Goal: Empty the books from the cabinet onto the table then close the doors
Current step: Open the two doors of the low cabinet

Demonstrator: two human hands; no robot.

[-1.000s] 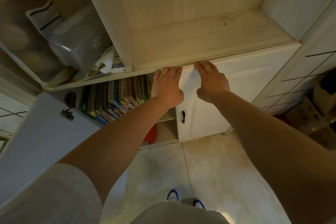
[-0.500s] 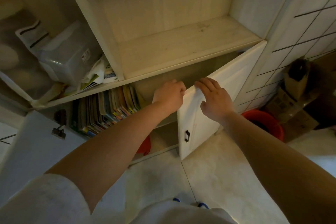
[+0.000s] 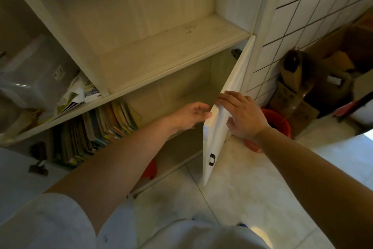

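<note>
A row of upright books (image 3: pixel 96 131) fills the left part of the lower cabinet shelf. The right cabinet door (image 3: pixel 220 127), white with a small black handle, stands swung wide open, edge toward me. My right hand (image 3: pixel 242 115) lies on the door's top corner and outer face, fingers hooked over the edge. My left hand (image 3: pixel 191 113) is loosely curled just inside the door's top corner, thumb touching the door edge. The left door (image 3: pixel 18 170) is also open, at the lower left. The cabinet's right half looks bare inside.
An open shelf (image 3: pixel 171 46) sits above the cabinet. A clear plastic bin (image 3: pixel 34 75) and loose papers (image 3: pixel 78 95) fill the upper left compartment. A red bucket (image 3: pixel 276 125) and cardboard boxes (image 3: pixel 314 79) stand by the tiled wall at right. A red object (image 3: pixel 150 170) lies low in the cabinet.
The right door has swung from shut to wide open, with both hands at its top edge. My view has shifted right, bringing the red bucket and boxes into sight.
</note>
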